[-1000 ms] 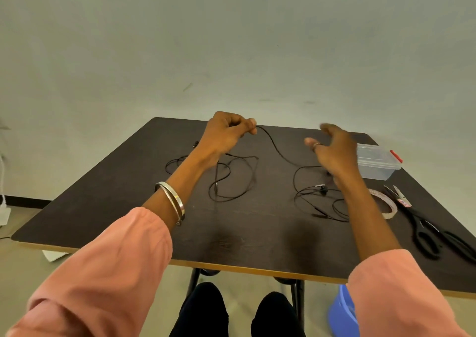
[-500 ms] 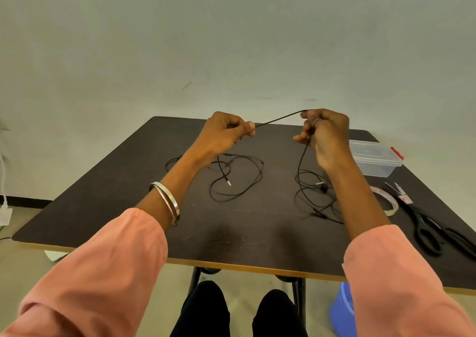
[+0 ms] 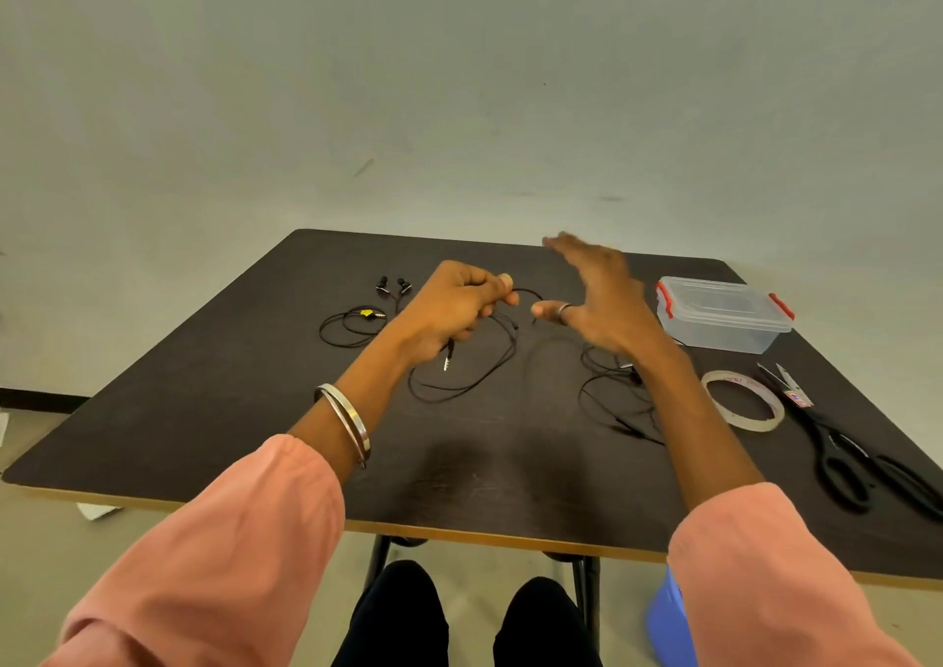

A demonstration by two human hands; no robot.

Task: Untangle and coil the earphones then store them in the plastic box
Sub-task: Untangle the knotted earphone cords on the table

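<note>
Left hand [image 3: 456,304] grips earphone cable [image 3: 474,378]; right hand [image 3: 599,299] spread beside it.

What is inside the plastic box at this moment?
The plastic box is clear and looks empty, with its lid closed by red clips. No earphones are inside; its far wall is hard to see.

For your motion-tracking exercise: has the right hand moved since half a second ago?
Yes. The right hand has let go of the cable and opened, nearer the plastic box.
</note>
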